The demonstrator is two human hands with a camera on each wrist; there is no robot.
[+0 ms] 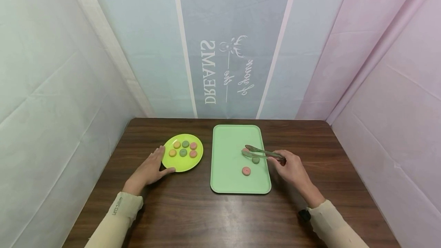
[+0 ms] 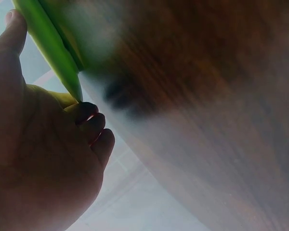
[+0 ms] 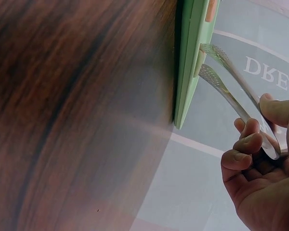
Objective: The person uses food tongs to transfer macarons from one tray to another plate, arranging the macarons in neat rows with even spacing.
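My right hand (image 1: 291, 167) grips silver tongs (image 1: 260, 155) by their joined end, over the right side of the green tray (image 1: 225, 179). The perforated tips of the tongs stand apart, around a pink macaron (image 1: 245, 149) that they partly cover. Just below the tongs lies a green macaron (image 1: 255, 160), and nearer the tray's front is another pink macaron (image 1: 246, 171). At the left, my left hand (image 1: 149, 168) rests on the rim of a yellow-green plate (image 1: 184, 165), fingers extended along its left edge and thumb at the front. Yellow, green and pink macarons (image 1: 183, 152) sit in two rows there.
The dark wooden table (image 1: 220, 221) ends at a hanging cloth (image 1: 234, 18) printed with white letters. Pale cloth walls close in on both sides. Between plate and tray runs a narrow strip of bare wood. A dark band (image 1: 304, 215) shows at the right cuff.
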